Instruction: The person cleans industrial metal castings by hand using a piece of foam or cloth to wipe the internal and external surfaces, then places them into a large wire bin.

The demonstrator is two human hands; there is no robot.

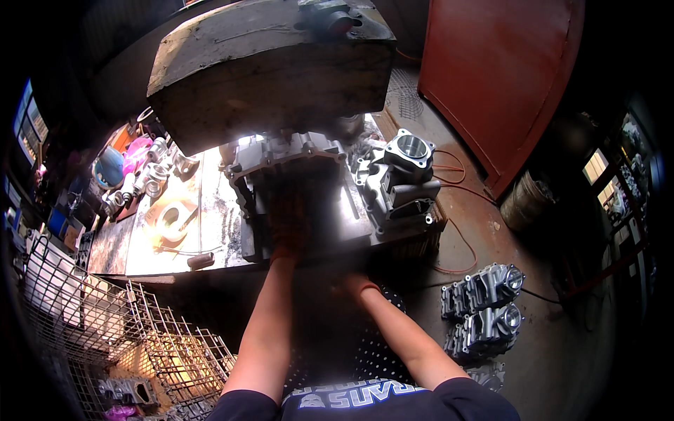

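A large silver metal casting (288, 154) stands on the workbench in front of me, with a deep shadow on its near side. My left hand (288, 224), in a dark orange glove, reaches into that shadow against the casting; its fingers are lost in the dark. Lower and to the right, my right hand (349, 285) hangs by the bench's front edge, apart from the casting. Shadow and blur hide its fingers, though an orange cuff shows at the wrist. Beside the large casting, on the right, sits another silver casting (404, 175) with a round bore on top.
A big box-shaped block (270, 88) overhangs the bench. Small metal parts (151, 172) and a pale ring (172, 221) lie at left. A wire basket (175, 365) stands lower left. More castings (484, 309) are stacked on the right floor, near an orange hose (460, 242).
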